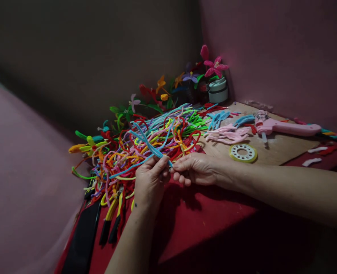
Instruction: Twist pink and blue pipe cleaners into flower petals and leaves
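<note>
Both hands work close together over the near edge of the heap (157,133). The left hand (151,180) pinches the blue stems (147,140) between thumb and curled fingers, probably to steady them, with their free ends fanning far and left. The right hand (197,167) grips their near end, its thumb pressed to the fingers, likely because 2 close pinches control thin, bendy stems better than 1.

The gun (288,127) lies on the board (285,150) with its handle to the right, seemingly to suit the right hand; the board perhaps shields the red cloth (208,224). The tape (243,152) lies flat at the board's near side, near the pink pieces (228,134). On the left, the tool's handles (111,217) point near, which makes them easy to grab.
</note>
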A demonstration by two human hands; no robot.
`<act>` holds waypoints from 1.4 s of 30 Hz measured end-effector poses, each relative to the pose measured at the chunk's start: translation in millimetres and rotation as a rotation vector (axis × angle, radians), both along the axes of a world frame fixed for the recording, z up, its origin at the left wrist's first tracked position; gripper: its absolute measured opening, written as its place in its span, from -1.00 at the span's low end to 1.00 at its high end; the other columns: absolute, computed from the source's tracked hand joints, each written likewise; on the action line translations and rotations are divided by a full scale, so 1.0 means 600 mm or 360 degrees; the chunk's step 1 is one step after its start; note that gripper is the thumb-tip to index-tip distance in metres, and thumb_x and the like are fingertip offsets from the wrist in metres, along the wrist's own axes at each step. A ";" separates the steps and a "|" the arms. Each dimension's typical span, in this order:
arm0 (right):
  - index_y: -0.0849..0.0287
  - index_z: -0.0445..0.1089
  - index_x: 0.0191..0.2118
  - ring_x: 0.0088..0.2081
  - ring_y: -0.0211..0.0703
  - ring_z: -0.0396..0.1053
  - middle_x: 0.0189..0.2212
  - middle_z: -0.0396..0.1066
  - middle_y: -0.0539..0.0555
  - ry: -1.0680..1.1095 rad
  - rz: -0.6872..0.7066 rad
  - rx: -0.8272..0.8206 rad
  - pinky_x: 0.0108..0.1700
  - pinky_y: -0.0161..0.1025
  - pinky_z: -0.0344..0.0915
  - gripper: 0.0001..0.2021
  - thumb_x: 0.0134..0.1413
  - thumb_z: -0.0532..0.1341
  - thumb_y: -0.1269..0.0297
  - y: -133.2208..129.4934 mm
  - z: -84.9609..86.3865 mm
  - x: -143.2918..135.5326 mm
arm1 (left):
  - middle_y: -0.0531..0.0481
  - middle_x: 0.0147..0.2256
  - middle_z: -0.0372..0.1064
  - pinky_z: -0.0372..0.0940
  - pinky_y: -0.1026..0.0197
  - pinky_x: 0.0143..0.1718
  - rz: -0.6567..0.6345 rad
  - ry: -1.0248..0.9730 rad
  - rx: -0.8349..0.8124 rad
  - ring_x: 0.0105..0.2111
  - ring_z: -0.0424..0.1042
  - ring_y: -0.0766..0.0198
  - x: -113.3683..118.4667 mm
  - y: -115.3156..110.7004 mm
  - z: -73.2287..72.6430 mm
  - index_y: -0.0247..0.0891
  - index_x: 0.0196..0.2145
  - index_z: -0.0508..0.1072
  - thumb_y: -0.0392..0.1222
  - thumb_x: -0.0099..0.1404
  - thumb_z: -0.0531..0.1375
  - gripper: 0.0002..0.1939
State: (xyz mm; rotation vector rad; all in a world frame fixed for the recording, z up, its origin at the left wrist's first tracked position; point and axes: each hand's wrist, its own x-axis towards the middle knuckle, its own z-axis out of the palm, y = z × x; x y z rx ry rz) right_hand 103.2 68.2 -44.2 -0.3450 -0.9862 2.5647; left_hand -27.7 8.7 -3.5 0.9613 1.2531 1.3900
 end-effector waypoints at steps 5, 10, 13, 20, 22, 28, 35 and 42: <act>0.38 0.40 -0.47 -0.60 -0.34 0.31 -0.57 0.40 0.08 -0.0140 -0.0218 0.0378 -0.55 -0.39 0.25 -0.86 0.00 0.14 0.45 -0.004 0.022 0.006 | 0.14 -0.59 0.19 0.15 0.39 -0.59 0.0059 0.0012 0.0035 -0.64 0.19 0.49 0.001 -0.001 0.000 -0.30 -0.44 0.35 -0.18 0.04 0.26 -0.82; 0.36 0.37 -0.58 -0.65 -0.39 0.25 -0.65 0.36 0.02 -0.0387 -0.0521 0.0697 -0.56 -0.39 0.20 -0.85 -0.08 0.21 0.42 -0.016 0.040 0.008 | 0.12 -0.59 0.23 0.16 0.39 -0.59 0.0005 -0.0035 -0.0015 -0.63 0.23 0.47 0.006 0.002 0.005 -0.31 -0.46 0.36 -0.23 -0.01 0.27 -0.83; 0.33 0.36 -0.56 -0.66 -0.37 0.27 -0.65 0.37 0.03 -0.0463 -0.0461 0.0652 -0.60 -0.40 0.18 -0.86 -0.06 0.19 0.41 -0.017 0.040 0.007 | 0.17 -0.62 0.16 0.09 0.45 -0.64 0.0176 -0.0200 0.0062 -0.66 0.17 0.52 0.004 0.006 0.011 -0.30 -0.48 0.34 -0.27 -0.06 0.29 -0.82; 0.35 0.39 -0.50 -0.64 -0.39 0.28 -0.61 0.40 0.05 -0.0377 -0.0509 0.0679 -0.53 -0.40 0.23 -0.87 -0.04 0.19 0.38 -0.016 0.042 0.009 | 0.13 -0.62 0.21 0.11 0.44 -0.65 0.0190 -0.0100 -0.0011 -0.67 0.18 0.51 -0.004 0.004 0.012 -0.32 -0.50 0.33 -0.28 -0.07 0.29 -0.81; 0.35 0.39 -0.50 -0.65 -0.39 0.28 -0.62 0.40 0.04 -0.0395 -0.0527 0.0673 -0.55 -0.40 0.21 -0.86 -0.05 0.19 0.37 -0.017 0.043 0.008 | 0.13 -0.62 0.21 0.12 0.44 -0.64 0.0160 -0.0045 -0.0042 -0.67 0.18 0.51 -0.001 0.002 0.010 -0.32 -0.49 0.34 -0.26 -0.06 0.29 -0.82; 0.34 0.41 -0.52 -0.64 -0.36 0.28 -0.63 0.41 0.05 -0.0387 -0.0505 0.0631 -0.55 -0.37 0.22 -0.86 -0.11 0.22 0.33 -0.012 0.038 0.008 | 0.13 -0.61 0.23 0.14 0.43 -0.61 0.0060 0.0043 -0.0016 -0.66 0.17 0.51 0.002 0.000 0.006 -0.31 -0.47 0.36 -0.22 0.01 0.26 -0.84; 0.33 0.40 -0.61 -0.64 -0.35 0.24 -0.70 0.35 0.01 -0.0332 -0.0497 0.0581 -0.52 -0.36 0.18 -0.91 -0.22 0.21 0.44 -0.005 0.030 0.006 | 0.13 -0.64 0.21 0.12 0.42 -0.63 0.0046 0.0071 -0.0047 -0.68 0.15 0.51 0.002 -0.003 0.006 -0.31 -0.53 0.30 -0.19 -0.03 0.29 -0.78; 0.32 0.39 -0.64 -0.65 -0.39 0.20 -0.70 0.35 0.00 -0.0396 -0.0593 0.0707 -0.56 -0.39 0.10 -0.89 -0.21 0.18 0.47 -0.007 0.033 0.006 | 0.12 -0.64 0.21 0.00 0.43 -0.70 0.0029 0.0296 -0.0042 -0.72 0.08 0.53 -0.002 0.000 0.000 -0.31 -0.47 0.38 -0.13 0.03 0.26 -0.80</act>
